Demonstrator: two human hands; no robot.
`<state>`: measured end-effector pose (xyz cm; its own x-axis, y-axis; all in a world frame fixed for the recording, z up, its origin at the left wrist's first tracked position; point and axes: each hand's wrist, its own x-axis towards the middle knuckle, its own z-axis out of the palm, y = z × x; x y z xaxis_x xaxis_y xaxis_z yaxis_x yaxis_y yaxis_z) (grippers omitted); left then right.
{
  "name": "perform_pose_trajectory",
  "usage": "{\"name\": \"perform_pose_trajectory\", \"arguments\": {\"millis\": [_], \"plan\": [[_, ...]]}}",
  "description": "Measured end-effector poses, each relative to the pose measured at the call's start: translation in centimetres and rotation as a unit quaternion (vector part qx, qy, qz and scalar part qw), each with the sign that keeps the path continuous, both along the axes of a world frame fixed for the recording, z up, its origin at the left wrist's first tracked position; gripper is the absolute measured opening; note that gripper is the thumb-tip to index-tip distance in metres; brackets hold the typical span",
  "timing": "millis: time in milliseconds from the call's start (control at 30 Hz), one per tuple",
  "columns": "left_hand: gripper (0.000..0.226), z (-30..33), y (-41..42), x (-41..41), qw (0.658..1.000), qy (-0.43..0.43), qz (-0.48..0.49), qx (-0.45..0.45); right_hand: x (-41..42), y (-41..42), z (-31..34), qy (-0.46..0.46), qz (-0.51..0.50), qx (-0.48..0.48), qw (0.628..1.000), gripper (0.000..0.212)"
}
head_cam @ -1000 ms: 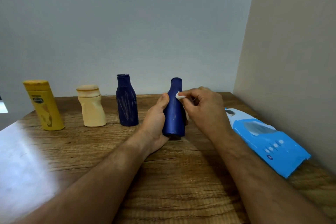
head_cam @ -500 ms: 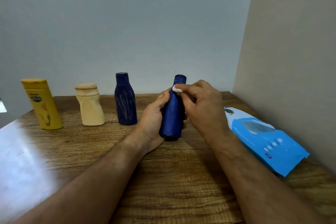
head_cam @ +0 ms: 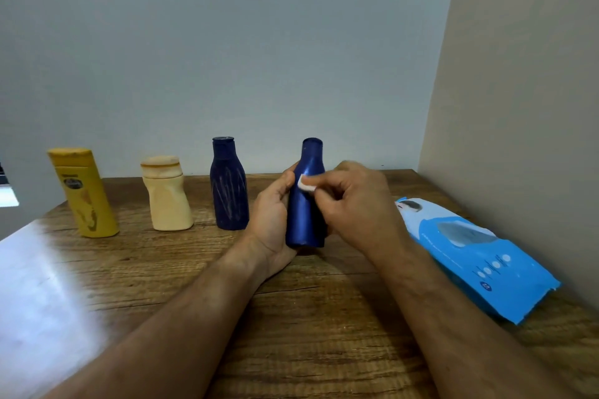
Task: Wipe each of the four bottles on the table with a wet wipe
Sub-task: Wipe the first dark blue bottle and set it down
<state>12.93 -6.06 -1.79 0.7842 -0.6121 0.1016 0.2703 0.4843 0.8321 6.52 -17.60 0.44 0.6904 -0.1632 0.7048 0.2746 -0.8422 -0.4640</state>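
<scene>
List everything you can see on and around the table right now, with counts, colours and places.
Bright blue plastic bottle: 1, blue, centre of table, gripped and being wiped.
Folded white wet wipe: 1, white, pressed on that bottle's shoulder.
Dark navy plastic bottle: 1, navy with pale scuffs, standing just left of the held one.
Squat cream plastic bottle: 1, cream, left of the navy one.
Tall yellow plastic bottle: 1, yellow, far left.
Blue wet-wipe pack: 1, blue and white, lying at right near the wall.
Brown wooden table: 1, brown.
Left hand: holds the blue bottle.
Right hand: pinches the wipe.
</scene>
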Motion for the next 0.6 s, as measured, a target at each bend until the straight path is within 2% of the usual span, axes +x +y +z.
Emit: {"name": "perform_pose_trajectory", "arguments": {"millis": [100,267,400,467,600], "plan": [[0.044,0.2,-0.4,-0.4,1.000,-0.004,-0.007,0.003,0.2,-0.2,0.4,-0.042,-0.031,0.017,0.998,0.016],[0.042,0.1,-0.4,0.5,0.999,0.031,0.037,-0.013,-0.5,-0.5,-0.3,0.101,0.108,-0.006,0.989,0.009],[0.040,-0.1,-0.5,0.5,0.997,0.054,0.049,-0.015,-0.8,-0.4,-0.2,0.156,0.126,-0.005,0.980,0.014],[0.041,-0.2,-0.6,0.5,0.998,0.044,0.035,-0.008,-0.8,-0.5,-0.1,0.128,0.096,0.010,0.987,0.018],[0.043,-0.3,-0.8,0.0,1.000,-0.007,-0.006,0.017,0.2,-0.4,0.3,-0.010,-0.022,0.047,0.999,0.016]]}}
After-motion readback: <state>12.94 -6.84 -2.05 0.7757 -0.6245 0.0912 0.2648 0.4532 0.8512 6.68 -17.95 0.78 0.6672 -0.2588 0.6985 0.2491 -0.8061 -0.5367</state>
